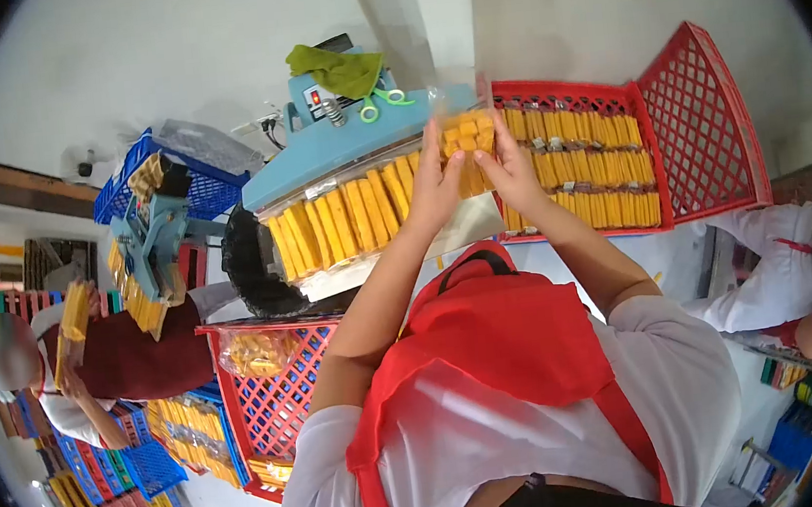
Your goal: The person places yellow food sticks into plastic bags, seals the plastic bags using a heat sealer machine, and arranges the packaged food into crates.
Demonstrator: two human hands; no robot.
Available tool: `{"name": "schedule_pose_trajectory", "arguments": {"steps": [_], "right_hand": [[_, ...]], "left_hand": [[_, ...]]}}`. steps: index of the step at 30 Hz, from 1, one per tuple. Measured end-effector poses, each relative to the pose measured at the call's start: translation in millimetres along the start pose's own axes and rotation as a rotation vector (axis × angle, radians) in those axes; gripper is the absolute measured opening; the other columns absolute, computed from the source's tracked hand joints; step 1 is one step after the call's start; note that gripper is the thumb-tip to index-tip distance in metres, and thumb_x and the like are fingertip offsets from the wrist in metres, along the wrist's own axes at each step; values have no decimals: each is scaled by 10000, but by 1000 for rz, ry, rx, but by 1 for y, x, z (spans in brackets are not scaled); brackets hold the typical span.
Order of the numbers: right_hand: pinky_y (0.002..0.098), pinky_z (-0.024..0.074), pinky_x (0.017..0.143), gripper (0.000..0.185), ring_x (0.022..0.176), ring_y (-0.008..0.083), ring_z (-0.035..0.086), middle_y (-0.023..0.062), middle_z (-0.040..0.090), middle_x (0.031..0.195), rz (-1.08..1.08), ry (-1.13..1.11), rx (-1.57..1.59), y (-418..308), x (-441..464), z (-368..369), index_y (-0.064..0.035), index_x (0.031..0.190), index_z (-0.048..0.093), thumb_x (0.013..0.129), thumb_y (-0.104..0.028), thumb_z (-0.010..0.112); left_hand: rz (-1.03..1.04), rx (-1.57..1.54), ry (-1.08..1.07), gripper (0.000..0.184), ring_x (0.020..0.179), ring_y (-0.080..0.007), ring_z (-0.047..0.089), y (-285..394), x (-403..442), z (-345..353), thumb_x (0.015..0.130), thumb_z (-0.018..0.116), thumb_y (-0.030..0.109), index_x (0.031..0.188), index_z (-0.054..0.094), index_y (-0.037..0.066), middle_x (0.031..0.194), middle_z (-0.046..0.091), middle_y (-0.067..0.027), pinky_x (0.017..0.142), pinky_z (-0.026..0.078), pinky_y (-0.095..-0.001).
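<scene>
My left hand (434,184) and my right hand (514,173) grip the two sides of a clear plastic bag (466,140) filled with yellow sticks. Both thumbs press on its front, and its clear top end points away from me. The bag is at the right end of a light-blue sealing machine (357,151). Along the machine's front, to the left of my hands, a row of similar filled bags (340,223) stands packed side by side on a white surface (467,223).
Right of my hands, a red crate (657,166) holds rows of filled bags. A green cloth (339,69) and green-handled scissors (382,101) lie on the machine. Another red crate (277,383) is at lower left. Co-workers stand at left (132,353) and right (768,258).
</scene>
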State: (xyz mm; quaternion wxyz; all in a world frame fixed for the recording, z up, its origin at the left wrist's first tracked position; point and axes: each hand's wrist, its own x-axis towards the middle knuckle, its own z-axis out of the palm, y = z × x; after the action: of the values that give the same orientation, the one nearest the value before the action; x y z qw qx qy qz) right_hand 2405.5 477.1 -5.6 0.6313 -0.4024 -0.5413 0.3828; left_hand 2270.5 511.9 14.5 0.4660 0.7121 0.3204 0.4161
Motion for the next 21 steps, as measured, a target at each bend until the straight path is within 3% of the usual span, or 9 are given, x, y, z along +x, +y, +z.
{"name": "schedule_pose_trajectory", "arguments": {"steps": [2, 3, 4, 7, 10, 12, 13, 15, 21], "right_hand": [[283, 284, 945, 527, 1157, 183, 354, 139, 357, 1264, 46, 63, -48, 19, -9, -8, 21, 1288, 239, 819, -35, 473], [288, 334, 897, 401, 1104, 181, 411, 141, 419, 1212, 88, 44, 18, -9, -8, -6, 38, 1211, 362, 833, -52, 460], [288, 334, 897, 401, 1104, 181, 411, 141, 419, 1212, 90, 57, 21, -19, -5, -8, 38, 1211, 362, 833, -52, 460], [294, 381, 835, 329, 1018, 219, 498, 163, 499, 1114, -63, 40, -298, -30, -2, -12, 42, 1140, 431, 834, -76, 460], [317, 418, 765, 255, 904, 292, 539, 187, 550, 966, -117, 20, -568, -36, 7, -17, 21, 1038, 514, 818, -104, 479], [354, 431, 689, 197, 810, 330, 530, 177, 558, 869, -84, -3, -665, -42, 9, -18, -2, 935, 564, 801, -131, 499], [354, 431, 689, 197, 810, 330, 530, 177, 558, 869, -85, -12, -661, -46, 10, -17, -2, 935, 564, 801, -131, 499], [366, 434, 644, 151, 757, 315, 539, 160, 566, 824, -114, -39, -772, -52, 12, -16, -11, 853, 583, 789, -130, 516], [339, 429, 595, 121, 690, 272, 544, 140, 553, 737, -251, 27, -669, -46, 13, -11, -19, 842, 584, 784, -111, 531]], "left_hand": [[23, 77, -37, 535, 1243, -220, 229, -3, -6, 7, 858, 380, 62, 1320, 121, -14, 1367, 183, -149, 997, 197, -296], [53, 154, -55, 524, 1246, -237, 228, -1, -8, 9, 864, 370, 79, 1318, 127, -18, 1368, 178, -159, 1000, 191, -305], [51, 156, -68, 524, 1246, -237, 228, 0, -9, 11, 864, 370, 79, 1318, 127, -18, 1368, 178, -159, 1000, 191, -305], [71, 184, -25, 487, 1252, -280, 216, 1, -15, 12, 874, 366, 119, 1297, 185, -41, 1349, 214, -193, 1010, 165, -315], [-9, 335, 73, 406, 1170, -300, 342, 8, -15, 11, 873, 391, 138, 1244, 338, -20, 1261, 348, -208, 962, 262, -326], [-60, 419, 187, 304, 946, -252, 490, 18, -15, 7, 864, 437, 163, 1121, 507, 15, 1020, 520, -175, 827, 375, -301], [-65, 421, 195, 304, 946, -252, 490, 23, -15, 6, 864, 437, 163, 1121, 507, 15, 1020, 520, -175, 827, 375, -301], [-123, 417, 265, 229, 736, -167, 503, 32, -15, 3, 837, 501, 156, 1018, 588, 46, 803, 549, -100, 683, 408, -258], [-259, -23, 445, 160, 673, -84, 489, 21, -20, 8, 807, 552, 100, 904, 609, -15, 737, 556, -27, 635, 401, -206]]}}
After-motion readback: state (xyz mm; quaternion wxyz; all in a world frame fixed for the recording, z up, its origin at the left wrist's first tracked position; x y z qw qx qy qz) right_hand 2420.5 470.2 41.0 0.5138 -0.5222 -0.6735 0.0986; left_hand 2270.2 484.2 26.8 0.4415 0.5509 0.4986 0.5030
